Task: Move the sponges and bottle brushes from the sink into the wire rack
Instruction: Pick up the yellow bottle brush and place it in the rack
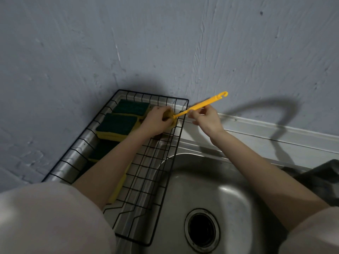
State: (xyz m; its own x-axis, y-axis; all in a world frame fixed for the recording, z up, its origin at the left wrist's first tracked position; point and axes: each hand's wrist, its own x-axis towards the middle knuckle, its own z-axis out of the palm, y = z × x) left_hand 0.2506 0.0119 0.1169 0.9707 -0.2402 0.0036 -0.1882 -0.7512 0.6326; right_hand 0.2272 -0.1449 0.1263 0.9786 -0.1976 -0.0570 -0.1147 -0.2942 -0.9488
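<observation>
While my left hand (156,120) curls round the yellow sponge head of the bottle brush (200,106) at the far end of the wire rack (166,165), my right hand (205,119) pinches the brush's yellow handle between thumb and fingertips, just past the rack's far right corner. From that head the handle slants up toward two o'clock, ending in a small hook close against the wall (165,43).

At ten o'clock from my left hand, two sponges (117,125) lie flat in the rack, green scouring faces up over yellow bodies, one just behind the other. A third green-topped one sits in shadow toward seven o'clock, partly hidden by my left forearm, and a yellow edge shows beneath that forearm nearer to me; I cannot tell what it belongs to.

My rack sits on the steel drainboard at the left of the sink (229,180), its right rim overlapping the basin's edge. At five o'clock from my hands lies the drain (201,230), dark and round in the basin floor
</observation>
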